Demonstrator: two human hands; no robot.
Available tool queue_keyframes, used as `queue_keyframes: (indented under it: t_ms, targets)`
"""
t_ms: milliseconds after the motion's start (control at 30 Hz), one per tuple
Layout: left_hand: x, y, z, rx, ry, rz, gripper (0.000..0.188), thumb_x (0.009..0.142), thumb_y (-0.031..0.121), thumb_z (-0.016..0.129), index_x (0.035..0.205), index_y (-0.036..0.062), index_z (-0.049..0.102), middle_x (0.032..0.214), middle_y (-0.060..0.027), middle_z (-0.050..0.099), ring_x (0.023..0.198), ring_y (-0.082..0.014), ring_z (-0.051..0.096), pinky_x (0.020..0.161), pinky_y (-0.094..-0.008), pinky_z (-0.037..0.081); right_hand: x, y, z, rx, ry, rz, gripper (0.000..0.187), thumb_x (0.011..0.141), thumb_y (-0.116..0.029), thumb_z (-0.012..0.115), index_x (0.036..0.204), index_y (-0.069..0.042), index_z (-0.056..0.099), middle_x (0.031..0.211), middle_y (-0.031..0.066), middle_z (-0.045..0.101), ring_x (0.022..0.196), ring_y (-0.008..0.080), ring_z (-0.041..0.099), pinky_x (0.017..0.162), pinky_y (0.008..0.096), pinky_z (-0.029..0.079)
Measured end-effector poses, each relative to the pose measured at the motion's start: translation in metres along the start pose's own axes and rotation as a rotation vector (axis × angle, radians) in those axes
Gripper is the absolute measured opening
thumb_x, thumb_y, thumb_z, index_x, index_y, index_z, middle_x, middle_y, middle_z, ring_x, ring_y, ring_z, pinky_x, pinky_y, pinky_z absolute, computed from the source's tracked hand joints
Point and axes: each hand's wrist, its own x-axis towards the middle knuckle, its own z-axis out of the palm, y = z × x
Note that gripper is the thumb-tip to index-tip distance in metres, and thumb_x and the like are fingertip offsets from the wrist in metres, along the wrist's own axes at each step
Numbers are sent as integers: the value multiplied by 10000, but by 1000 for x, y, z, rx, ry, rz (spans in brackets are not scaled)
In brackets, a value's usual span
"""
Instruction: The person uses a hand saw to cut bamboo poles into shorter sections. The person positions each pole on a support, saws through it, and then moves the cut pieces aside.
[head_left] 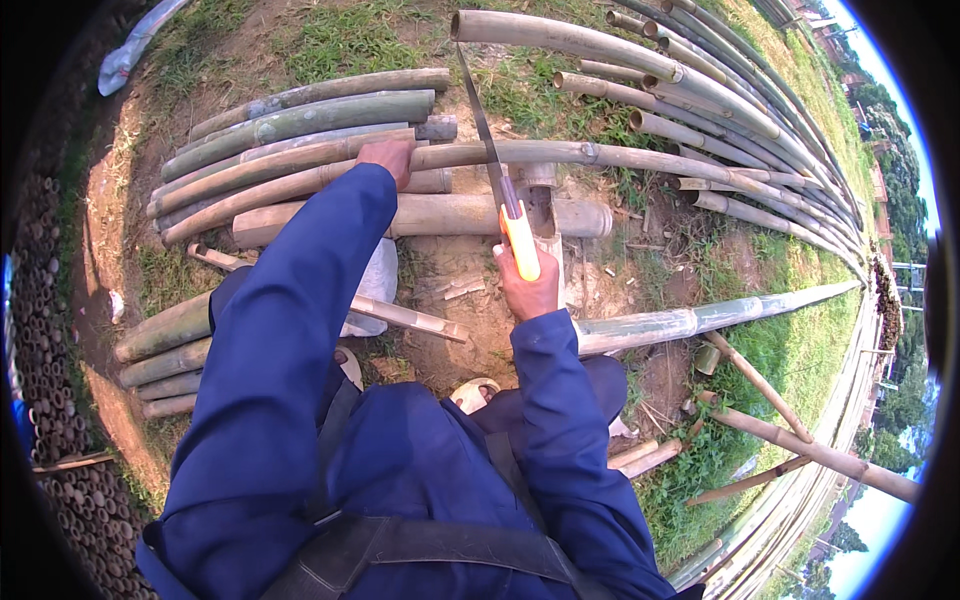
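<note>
My R hand (527,290) fingers wrapped on saw (497,170) w/ orange handle, blade on bamboo pole (560,153); L hand (388,158) fingers gripping pole.

I see deep blue sleeves (300,330), a saw (495,160) with a yellow-orange handle and dull grey blade, poles (300,120) of pale tan and grey-green with darker ring bands at the joints, green grass (780,350), and reddish-brown bare soil (470,330).
</note>
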Motion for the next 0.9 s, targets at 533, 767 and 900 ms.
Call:
queue_keyframes:
  t_ms: [533,767,900]
  targets:
    - [-7,-5,14,-75,96,50,328,871,128,578,1190,104,645,974,-192,737,947,-380,718,794,-523,560,-3,-19,2,-19,-40,-61,165,925,-96,746,869,35,662,643,34,572,586,93,485,541,311,427]
    - [-12,-7,14,-78,58,11,349,865,142,594,1210,139,648,977,-185,737,953,-370,718,800,-515,561,-122,-27,-35,-176,-15,3,317,899,-10,701,1210,51,696,778,93,697,679,98,626,665,282,522]
    - [-10,1,9,-106,93,33,366,859,147,605,1222,149,648,995,-187,737,966,-371,715,816,-511,561,-16,-4,14,-53,99,-64,230,905,-103,742,764,30,619,598,92,567,539,126,489,524,343,420]
